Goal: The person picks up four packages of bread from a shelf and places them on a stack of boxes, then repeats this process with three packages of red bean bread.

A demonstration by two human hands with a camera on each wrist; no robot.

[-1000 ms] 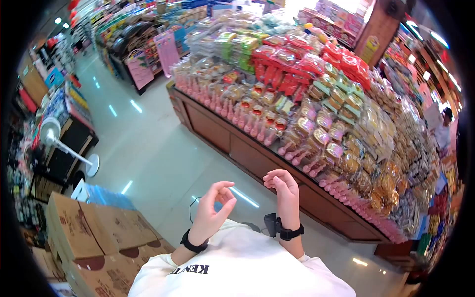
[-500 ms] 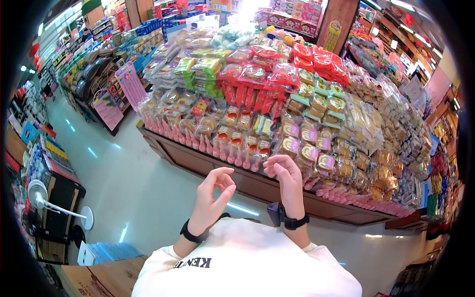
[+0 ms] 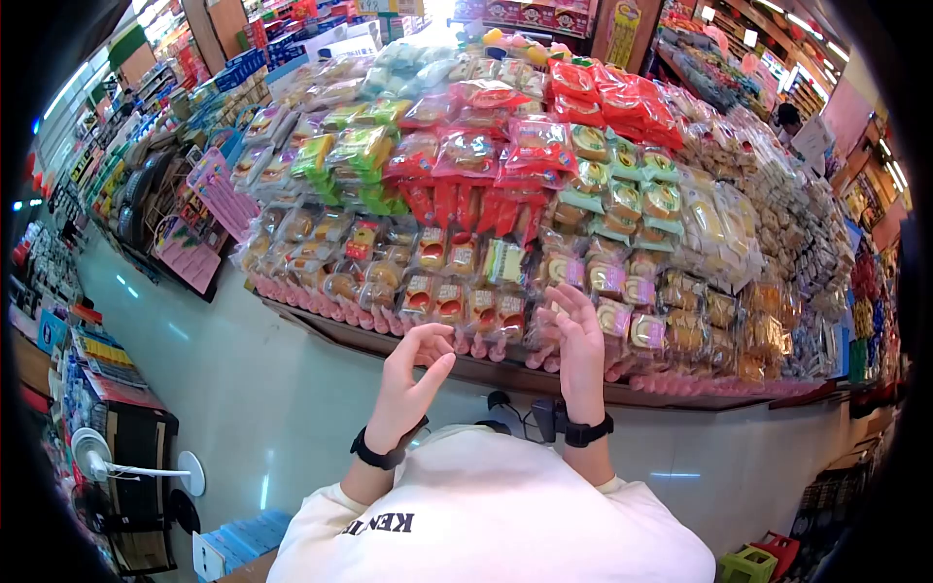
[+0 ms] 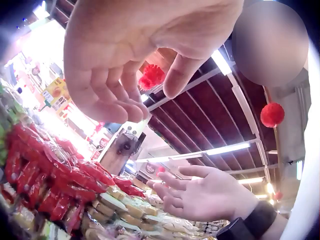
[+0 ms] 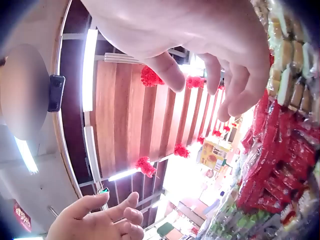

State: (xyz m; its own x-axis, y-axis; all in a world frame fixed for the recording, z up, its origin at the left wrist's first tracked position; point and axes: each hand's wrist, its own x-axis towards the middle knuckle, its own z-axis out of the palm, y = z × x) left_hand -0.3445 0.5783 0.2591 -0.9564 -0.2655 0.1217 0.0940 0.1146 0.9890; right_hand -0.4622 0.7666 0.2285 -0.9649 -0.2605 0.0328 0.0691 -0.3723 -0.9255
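Both hands are raised in front of the chest, with nothing held in either. My left hand point(image 3: 408, 384) has loosely bent fingers, its thumb apart from them. To its right, my right hand point(image 3: 581, 360) points upward with relaxed, slightly bent fingers that overlap the display's front packs in the head view. Nearest that hand are clear packs with purple labels point(image 3: 614, 319). Packs with red-and-brown labels point(image 3: 510, 313) lie between the two hands in this view. The left wrist view shows the right hand point(image 4: 205, 195) from the side, also holding nothing.
A long stand with a brown wooden base point(image 3: 379, 358) bears heaped snack packs, including red bags point(image 3: 573, 92) and green packs point(image 3: 360, 155). Pink round-ended pieces point(image 3: 476, 345) line its front edge. At left stands a white fan point(image 3: 92, 452); a green crate point(image 3: 746, 565) sits lower right.
The head view has turned and come nearer the stand, which now fills more of the picture. The cardboard boxes at lower left have mostly left view. Both hands stay raised and empty.
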